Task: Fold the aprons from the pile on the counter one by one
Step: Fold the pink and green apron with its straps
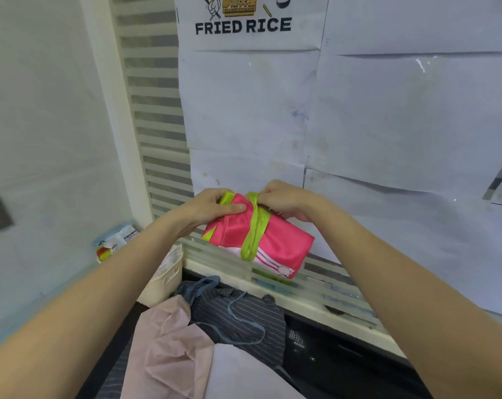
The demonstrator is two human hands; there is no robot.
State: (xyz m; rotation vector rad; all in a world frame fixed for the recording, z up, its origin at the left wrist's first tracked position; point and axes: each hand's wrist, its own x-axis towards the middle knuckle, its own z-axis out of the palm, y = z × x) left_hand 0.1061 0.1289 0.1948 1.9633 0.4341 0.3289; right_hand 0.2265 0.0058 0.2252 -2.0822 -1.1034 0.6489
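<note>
From the head view, both hands hold a folded pink apron (275,240) up in the air, in front of the papered wall (388,116) and above the pile of aprons (215,326) on the dark tabletop (344,355). A green strap (254,228) runs around the pink apron's middle like a band. The left hand (212,207) grips the apron's upper left end, thumb pressed flat on the pink cloth, fingers curled behind. The right hand (284,200) pinches the strap at the apron's top edge, fingers curled tight. Below the pink apron lie a dark striped apron (244,315) with blue ties and a pale pink apron (169,349). Left of the pink apron stand plastic packets (117,240) by the wall.
</note>
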